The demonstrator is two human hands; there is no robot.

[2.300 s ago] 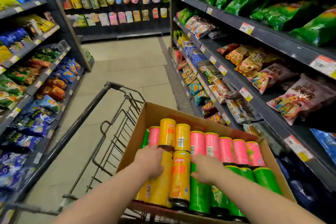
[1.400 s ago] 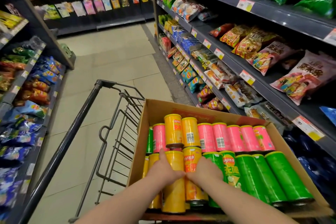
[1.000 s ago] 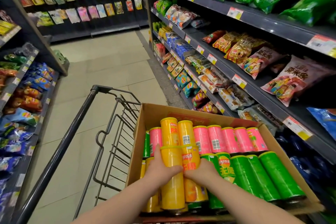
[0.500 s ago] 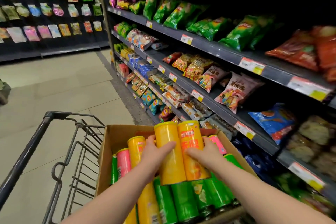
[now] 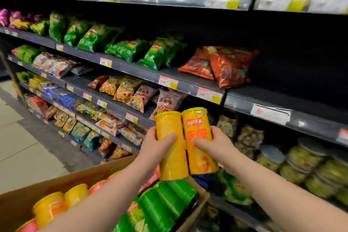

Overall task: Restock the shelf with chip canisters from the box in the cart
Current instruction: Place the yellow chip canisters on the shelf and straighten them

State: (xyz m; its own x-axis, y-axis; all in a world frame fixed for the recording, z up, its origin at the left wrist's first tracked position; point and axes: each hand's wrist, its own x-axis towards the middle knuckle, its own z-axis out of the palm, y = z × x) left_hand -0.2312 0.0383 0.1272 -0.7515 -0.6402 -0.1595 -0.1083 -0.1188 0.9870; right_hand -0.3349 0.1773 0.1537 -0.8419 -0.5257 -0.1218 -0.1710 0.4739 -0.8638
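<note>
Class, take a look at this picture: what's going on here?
A person is restocking a shop. The left hand grips one yellow canister and the right hand grips a second yellow canister, side by side, in front of the snack shelves. The cardboard box holds more canisters, yellow, pink and green.

Green snack bags point(image 5: 154, 54) left of red snack bags point(image 5: 226, 66); price tag point(image 5: 168, 82) beneath; lidded jars point(image 5: 308, 158) lower right; tiled floor point(image 5: 22, 149) left.

One wide-angle view, worn on the head, looks forward and slightly down, turned toward the dark metal shelves point(image 5: 188, 85), which slant across the frame. Two yellow cylindrical chip canisters point(image 5: 171, 156) sit centre, near the lens. The brown cardboard box point(image 5: 17, 207) lies close below, lower left.
</note>
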